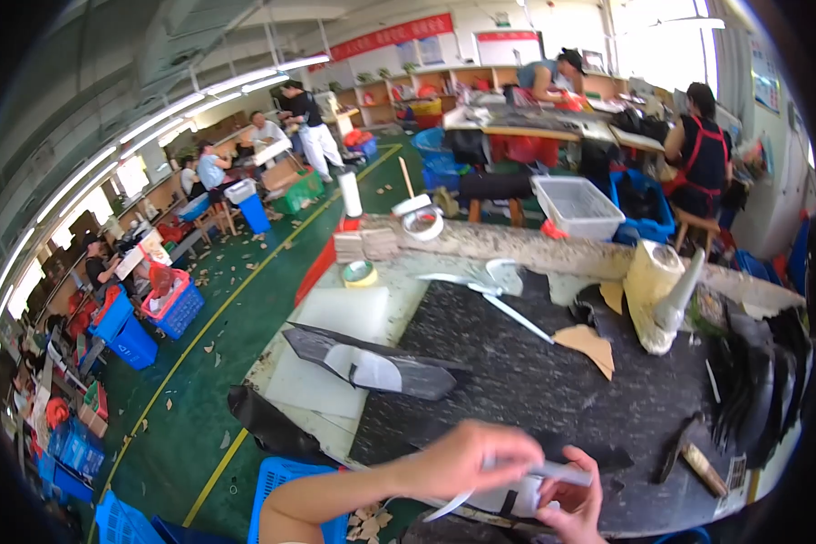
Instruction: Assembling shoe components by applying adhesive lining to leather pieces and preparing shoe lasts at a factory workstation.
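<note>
Near the front edge of the table, my right hand (576,499) grips a small grey-white piece (521,499) with a dark mark, between thumb and fingers. Over the same piece, my left hand (476,458) bends its closed fingers; they are blurred, and what they pinch is hidden. A thin white strip (451,505) hangs below my left hand. Further in, a black leather piece (403,369) with a light grey patch lies partly on white boards (335,317) and partly on the dark mottled table top (517,390).
A hammer (701,467) and stacked black pieces (757,381) lie at right. Beyond are a yellowish crusted pot (648,286), a tan scrap (587,349), white strips (517,315) and tape rolls (361,274). A blue basket (276,480) stands at lower left. Several people work further off.
</note>
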### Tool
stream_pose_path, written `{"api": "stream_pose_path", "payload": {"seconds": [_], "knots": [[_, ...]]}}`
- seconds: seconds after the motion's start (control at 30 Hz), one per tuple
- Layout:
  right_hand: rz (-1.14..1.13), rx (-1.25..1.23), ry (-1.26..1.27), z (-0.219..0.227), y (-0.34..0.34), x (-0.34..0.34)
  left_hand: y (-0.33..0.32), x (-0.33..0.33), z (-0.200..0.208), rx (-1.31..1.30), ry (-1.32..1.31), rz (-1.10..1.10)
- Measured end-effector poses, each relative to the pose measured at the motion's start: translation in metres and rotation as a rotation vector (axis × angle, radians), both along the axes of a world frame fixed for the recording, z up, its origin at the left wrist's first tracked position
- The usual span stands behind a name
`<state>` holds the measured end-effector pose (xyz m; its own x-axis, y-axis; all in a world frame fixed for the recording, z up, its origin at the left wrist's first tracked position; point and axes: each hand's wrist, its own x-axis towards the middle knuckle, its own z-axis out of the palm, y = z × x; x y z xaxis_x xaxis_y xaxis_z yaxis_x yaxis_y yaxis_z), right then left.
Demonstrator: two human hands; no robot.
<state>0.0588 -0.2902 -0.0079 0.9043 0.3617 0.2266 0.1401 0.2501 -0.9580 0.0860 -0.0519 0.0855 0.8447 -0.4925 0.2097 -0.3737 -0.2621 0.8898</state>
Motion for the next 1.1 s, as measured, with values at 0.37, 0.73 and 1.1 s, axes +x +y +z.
{"api": "stream_pose_path", "payload": {"seconds": [0.37, 0.73, 1.1], "knots": [[-0.155, 0.194, 0.280, 0.002, -0.038, -0.015, 0.021, 0.011, -0.053, 0.069, -0.117, -0.226], [0.073, -0.366, -0.274, 0.013, -0.030, -0.020, -0.031, 0.022, -0.024, 0.316, -0.270, -0.375], [-0.352, -0.875, -0.610, -0.001, -0.048, 0.037, -0.033, -0.021, -0.080, 0.186, -0.060, 0.242]]}}
